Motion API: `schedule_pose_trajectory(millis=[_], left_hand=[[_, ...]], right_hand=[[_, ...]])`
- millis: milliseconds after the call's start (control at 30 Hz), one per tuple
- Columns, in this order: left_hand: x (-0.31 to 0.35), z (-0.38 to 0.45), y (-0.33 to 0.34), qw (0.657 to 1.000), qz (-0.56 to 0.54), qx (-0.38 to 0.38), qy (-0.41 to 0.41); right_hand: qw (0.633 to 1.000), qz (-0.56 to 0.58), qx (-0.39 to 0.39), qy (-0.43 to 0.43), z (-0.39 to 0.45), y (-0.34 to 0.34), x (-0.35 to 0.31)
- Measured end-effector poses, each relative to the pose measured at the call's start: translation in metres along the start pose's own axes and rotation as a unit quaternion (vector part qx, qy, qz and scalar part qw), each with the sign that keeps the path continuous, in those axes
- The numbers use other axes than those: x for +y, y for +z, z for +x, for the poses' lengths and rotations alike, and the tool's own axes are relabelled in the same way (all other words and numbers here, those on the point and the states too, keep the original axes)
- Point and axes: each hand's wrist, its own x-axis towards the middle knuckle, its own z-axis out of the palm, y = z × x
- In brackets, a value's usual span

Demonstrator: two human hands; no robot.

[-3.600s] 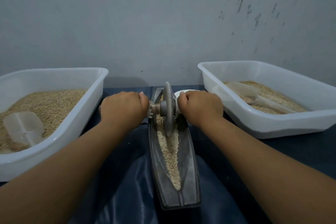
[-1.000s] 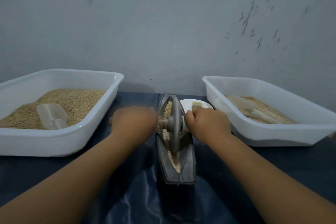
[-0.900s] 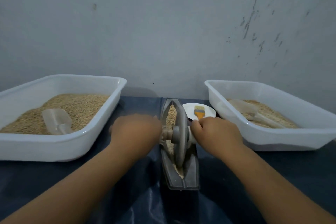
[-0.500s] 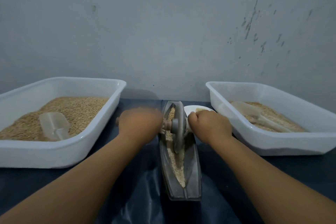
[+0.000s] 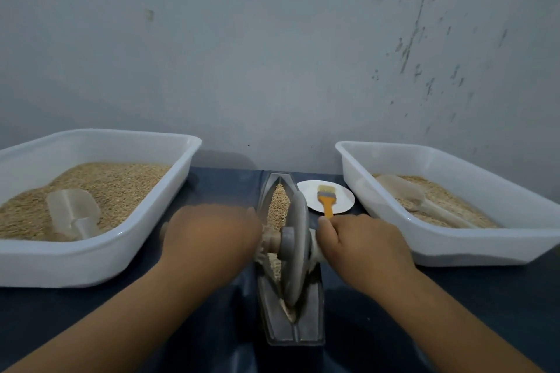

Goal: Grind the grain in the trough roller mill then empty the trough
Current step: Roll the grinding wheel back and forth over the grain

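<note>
A narrow grey boat-shaped trough (image 5: 315, 328) lies lengthwise on the dark blue table in front of me, with pale grain (image 5: 278, 203) along its channel. A grey roller wheel (image 5: 298, 251) stands upright in the trough, near its front half. My left hand (image 5: 212, 241) grips the wheel's axle handle on the left side. My right hand (image 5: 363, 244) grips the handle on the right side. Both handles are mostly hidden under the fingers.
A white bin (image 5: 127, 239) of grain with a clear scoop (image 5: 72, 213) sits at the left. Another white bin (image 5: 454, 251) with grain and a scoop (image 5: 406, 194) sits at the right. Behind the trough, a small white plate (image 5: 342, 195) holds an orange-handled brush (image 5: 326, 201). A grey wall stands close behind.
Both hands have drawn the roller wheel back toward me along the trough since half a second ago, uncovering the plate and brush behind my right hand.
</note>
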Motion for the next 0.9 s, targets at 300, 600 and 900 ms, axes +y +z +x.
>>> schedule_pose_trajectory(millis=[300, 600, 900], left_hand=[[-0.008, 0.058, 0.048, 0.992, 0.114, -0.044, 0.042], [-0.001, 0.028, 0.021, 0.997, 0.024, -0.07, -0.009], [0.0, 0.005, 0.004, 0.999, 0.022, -0.028, 0.0]], right_hand=[[0.997, 0.001, 0.038, 0.07, 0.083, 0.044, 0.008], [0.999, -0.022, -0.024, 0.018, 0.044, 0.019, 0.001], [0.999, -0.02, -0.009, 0.024, 0.006, 0.0, -0.004]])
